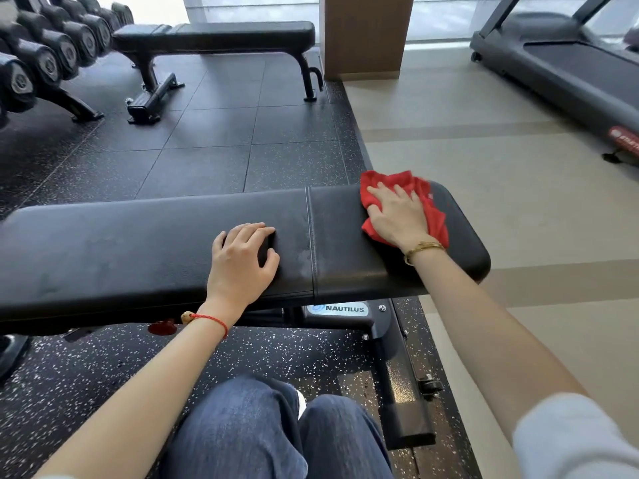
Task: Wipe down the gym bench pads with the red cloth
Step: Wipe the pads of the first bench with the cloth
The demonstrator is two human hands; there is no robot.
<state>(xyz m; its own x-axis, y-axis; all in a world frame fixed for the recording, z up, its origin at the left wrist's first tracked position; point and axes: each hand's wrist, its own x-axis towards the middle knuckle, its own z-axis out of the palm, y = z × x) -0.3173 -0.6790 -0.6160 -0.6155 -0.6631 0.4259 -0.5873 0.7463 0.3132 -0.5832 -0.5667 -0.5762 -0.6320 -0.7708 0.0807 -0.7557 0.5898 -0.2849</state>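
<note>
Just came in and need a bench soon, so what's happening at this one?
A person is wiping it down. The right hand presses a red cloth flat on the short pad at the bench's right end. The left hand rests on the long pad, fingers curled, holding nothing.

A gym: dumbbell rack (45,60), padded benches (214,36), treadmill (567,63), speckled rubber floor (207,150)

Right hand (397,216) flat on the red cloth (434,209), pressing it onto the short pad (349,243) at the bench's end. Left hand (242,261) resting on the long pad (121,243), fingers bent. Second bench (214,38), dumbbells (52,53) and treadmill (567,63) farther back.
</note>
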